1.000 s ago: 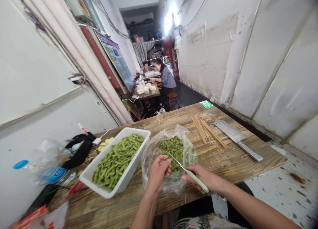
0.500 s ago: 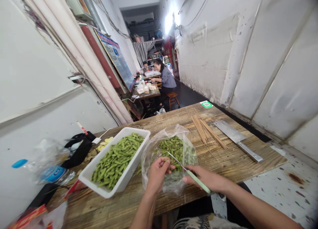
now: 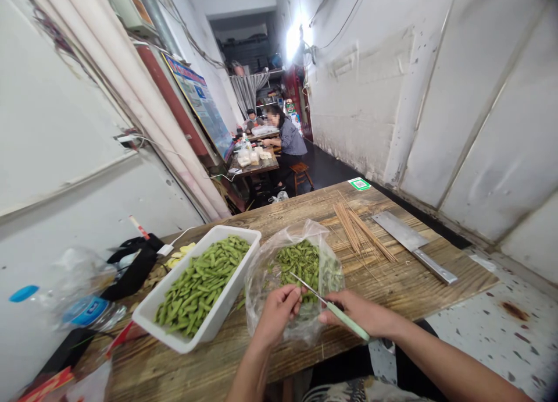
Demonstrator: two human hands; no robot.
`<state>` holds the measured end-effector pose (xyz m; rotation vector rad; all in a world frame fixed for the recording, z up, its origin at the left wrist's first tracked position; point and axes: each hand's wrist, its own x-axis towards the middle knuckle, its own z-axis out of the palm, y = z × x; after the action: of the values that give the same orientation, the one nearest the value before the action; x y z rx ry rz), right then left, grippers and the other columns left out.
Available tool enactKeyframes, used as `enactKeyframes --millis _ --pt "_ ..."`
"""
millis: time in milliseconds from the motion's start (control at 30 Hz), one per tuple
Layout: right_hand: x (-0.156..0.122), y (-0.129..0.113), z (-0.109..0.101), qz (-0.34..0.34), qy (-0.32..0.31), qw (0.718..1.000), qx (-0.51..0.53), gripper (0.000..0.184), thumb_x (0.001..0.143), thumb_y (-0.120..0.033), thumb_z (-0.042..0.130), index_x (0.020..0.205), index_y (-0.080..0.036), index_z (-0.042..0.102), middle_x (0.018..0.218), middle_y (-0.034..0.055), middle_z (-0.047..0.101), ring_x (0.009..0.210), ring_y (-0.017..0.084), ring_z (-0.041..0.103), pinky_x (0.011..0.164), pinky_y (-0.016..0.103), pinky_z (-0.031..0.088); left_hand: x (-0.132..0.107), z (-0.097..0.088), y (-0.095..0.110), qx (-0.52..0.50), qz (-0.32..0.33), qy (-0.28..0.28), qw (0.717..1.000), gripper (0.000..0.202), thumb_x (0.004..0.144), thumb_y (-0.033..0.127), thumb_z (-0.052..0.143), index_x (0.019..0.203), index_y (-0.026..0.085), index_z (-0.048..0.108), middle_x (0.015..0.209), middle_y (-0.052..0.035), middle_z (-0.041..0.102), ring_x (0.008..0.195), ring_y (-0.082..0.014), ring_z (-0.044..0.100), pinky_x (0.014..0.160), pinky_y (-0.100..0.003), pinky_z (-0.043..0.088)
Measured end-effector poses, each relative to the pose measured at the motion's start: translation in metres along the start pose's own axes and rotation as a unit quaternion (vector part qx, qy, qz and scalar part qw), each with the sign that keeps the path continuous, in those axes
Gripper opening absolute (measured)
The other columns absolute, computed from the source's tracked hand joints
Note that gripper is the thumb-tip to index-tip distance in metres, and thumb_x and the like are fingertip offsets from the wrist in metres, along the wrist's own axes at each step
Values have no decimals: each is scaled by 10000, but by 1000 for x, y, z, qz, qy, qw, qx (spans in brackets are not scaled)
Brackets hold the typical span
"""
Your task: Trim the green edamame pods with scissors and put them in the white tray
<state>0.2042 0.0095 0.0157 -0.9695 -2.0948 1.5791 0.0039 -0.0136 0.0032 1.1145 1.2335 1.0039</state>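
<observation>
My right hand grips the pale green handle of a small knife, whose thin blade points up-left over a clear plastic bag of green soybean pods. My left hand is closed in a pinch right at the blade, fingers on a green pod at the bag's near edge. A white rectangular tub heaped with more green pods stands just left of the bag. All of it rests on a wooden table.
A bundle of bamboo skewers and a steel cleaver lie at the table's right. A black pouch, a plastic water bottle and wrappers crowd the left end. Down the corridor a person sits at another table.
My hands stayed at the bag's near edge; the knife and the pinching left fingers shifted only slightly. The camera drifted a little to the right.
</observation>
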Motion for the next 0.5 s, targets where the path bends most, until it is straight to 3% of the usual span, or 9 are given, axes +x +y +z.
enactKeyframes --millis 67,167,267,367,433,500 --pt "1 0 3 28 5 999 14 404 730 -527 612 664 -132 558 504 -53 440 479 82 402 447 175 316 -2 1 1 -24 -25 -23 999 348 754 450 588 787 106 619 491 52 427 421 -48 297 418 -190 188" --pt "1 2 6 96 -1 993 71 425 707 -572 605 698 -158 512 426 -87 374 364 66 360 352 167 289 -4 -5 1 -78 -57 -30 995 318 715 397 640 852 112 602 545 36 495 423 -47 356 409 -180 216" --pt "0 3 4 123 -5 987 106 458 702 -613 583 786 -171 492 436 -99 381 335 65 366 313 163 307 -1 -21 3 -157 -56 40 985 274 656 292 672 860 157 548 635 18 568 476 -67 459 437 -174 287" --pt "-4 2 1 99 -12 988 119 460 722 -614 566 821 -175 472 480 -99 380 369 53 368 338 151 332 8 -39 5 -209 -28 117 971 209 607 219 631 765 175 501 669 8 592 557 -106 534 514 -206 367" --pt "-6 3 -1 84 -17 988 131 456 737 -611 557 850 -178 467 512 -97 372 398 47 364 362 146 344 16 -43 3 -151 -7 160 975 176 603 220 600 754 179 518 610 33 556 525 -107 508 511 -216 353" --pt "-7 4 -1 80 -22 987 139 465 746 -619 540 878 -179 468 524 -94 374 410 50 370 375 149 352 23 -38 -4 2 14 165 986 145 616 236 600 744 174 572 528 57 494 473 -100 446 493 -216 308"
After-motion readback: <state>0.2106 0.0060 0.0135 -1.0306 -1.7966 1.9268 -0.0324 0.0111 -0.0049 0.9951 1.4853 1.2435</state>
